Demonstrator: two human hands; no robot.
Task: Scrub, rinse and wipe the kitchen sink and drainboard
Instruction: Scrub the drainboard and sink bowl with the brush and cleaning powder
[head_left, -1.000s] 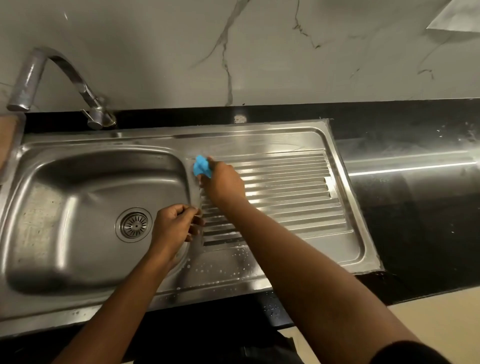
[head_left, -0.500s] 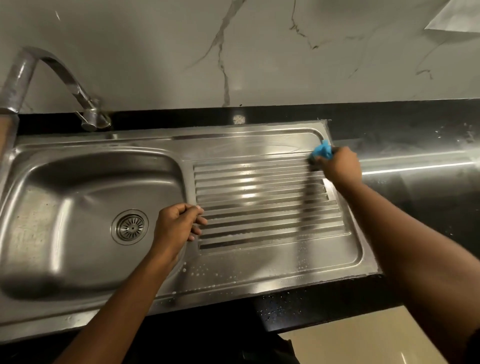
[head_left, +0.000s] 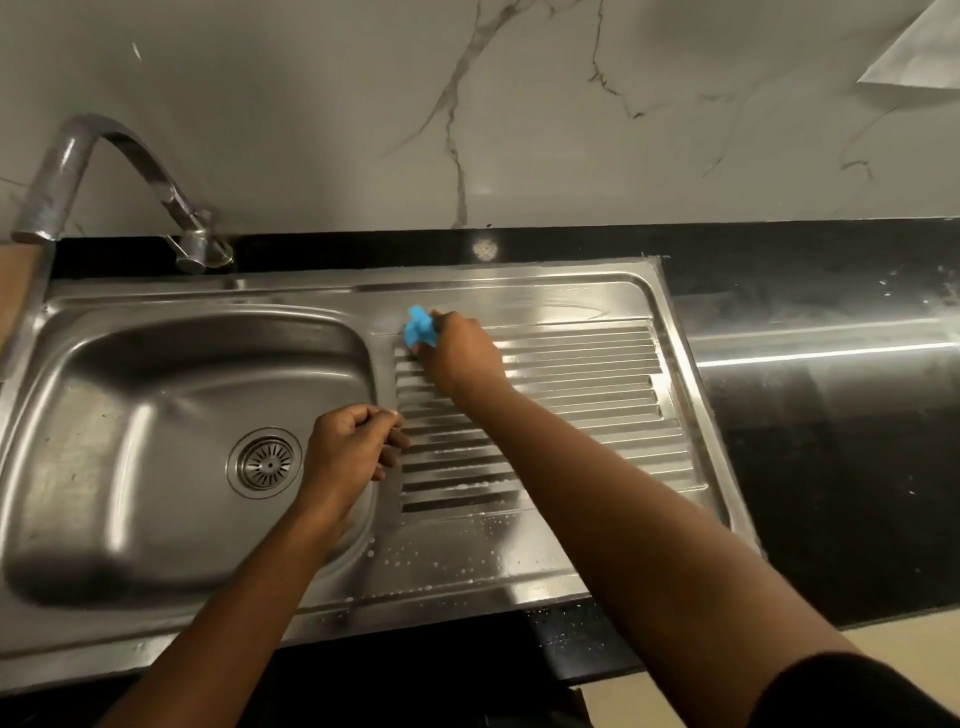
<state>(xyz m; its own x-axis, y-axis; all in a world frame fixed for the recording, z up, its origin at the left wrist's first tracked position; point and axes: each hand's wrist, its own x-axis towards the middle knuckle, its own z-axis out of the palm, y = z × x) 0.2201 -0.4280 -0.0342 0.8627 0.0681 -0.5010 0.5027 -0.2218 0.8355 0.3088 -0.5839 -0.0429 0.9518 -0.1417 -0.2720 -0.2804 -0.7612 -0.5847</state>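
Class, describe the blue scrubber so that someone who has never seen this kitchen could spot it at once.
Find the steel sink unit set in the black counter; right of its basin lies the ribbed drainboard. At the drainboard's far left corner, the right hand grips a small blue scrubber. It is the only brightly coloured thing among grey steel.

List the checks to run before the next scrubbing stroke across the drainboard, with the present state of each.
1. Firm grip of the right hand on the blue cloth: ok.
2. Cloth touching the drainboard at its far corner beside the basin: ok.
3. Row ahead free of the left hand, which rests by the basin rim: ok.
4. No water from the tap: ok.
5. Front edge free of suds: not ok.
6. Cloth wet enough: cannot tell.
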